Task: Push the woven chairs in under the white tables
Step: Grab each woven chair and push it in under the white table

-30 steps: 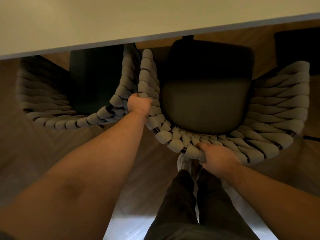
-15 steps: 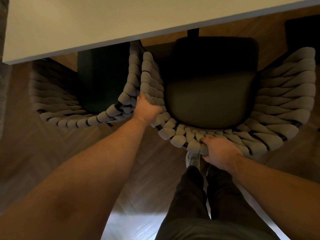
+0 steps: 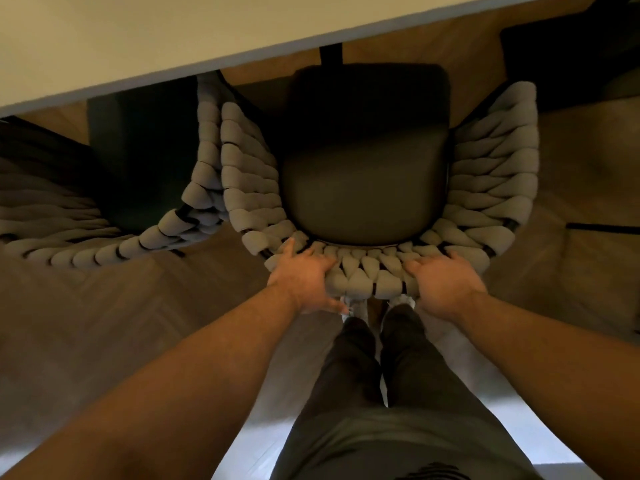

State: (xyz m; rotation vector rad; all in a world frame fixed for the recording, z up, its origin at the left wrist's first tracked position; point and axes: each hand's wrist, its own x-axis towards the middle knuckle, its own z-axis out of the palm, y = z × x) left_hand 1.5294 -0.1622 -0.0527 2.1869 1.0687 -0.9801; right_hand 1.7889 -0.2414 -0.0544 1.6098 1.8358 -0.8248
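A woven chair with a thick grey braided back and a dark seat cushion stands in front of me, facing the white table. Its seat lies almost wholly outside the table's edge. My left hand grips the back rim left of centre, fingers over the top and thumb underneath. My right hand holds the same rim right of centre. A second woven chair stands to the left, touching the first one's side, its seat partly under the tabletop.
A black table leg shows just beyond the chair's seat. Another dark seat sits at the top right, and a thin black bar lies at the right. My legs and light shoes stand on the herringbone wood floor right behind the chair.
My left hand has left the chair's left side and come down onto the back rim. My right hand has slid to the right along that rim.
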